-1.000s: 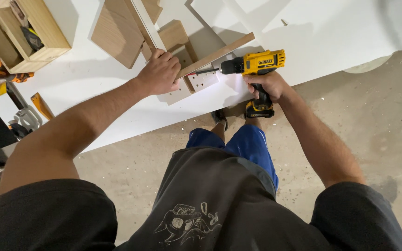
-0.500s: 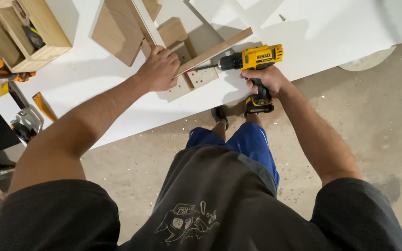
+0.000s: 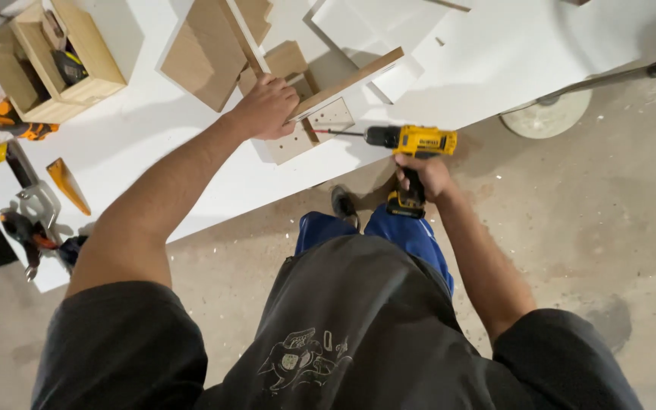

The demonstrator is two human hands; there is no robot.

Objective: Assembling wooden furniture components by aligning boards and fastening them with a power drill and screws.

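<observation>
From where I watched, the left hand [image 3: 267,106] lay pressed flat on a small wooden assembly [image 3: 313,114] on the white bench [image 3: 214,175], its fingers spread over the top and hiding most of the joint beneath; I could not tell how the pieces under the palm met. A long wooden strip [image 3: 350,76] ran tilted up and to the right from under that hand, and a pale block with small holes [image 3: 331,118] showed just beside the fingers. The right hand [image 3: 423,176] was wrapped tight around the grip of a yellow and black drill [image 3: 411,144], held off the bench edge, over the floor. The drill's thin bit [image 3: 335,133] pointed left at the holed block; whether the tip touched the wood was too fine to make out. The two hands were well apart. Below the drill I saw blue trousers [image 3: 411,235] and a dark shoe [image 3: 343,203], partly covered by the dark shirt [image 3: 343,326]. At upper left stood an open wooden box [image 3: 92,83] with things inside that I could not identify, and a flat wooden board [image 3: 206,57] leaned nearby. Along the left edge, clamps [image 3: 28,220] and an orange wedge-shaped piece [image 3: 66,182] were cut off or too small to read. A round pale disc [image 3: 548,114] lay on the concrete floor [image 3: 608,228], half tucked under the bench.
</observation>
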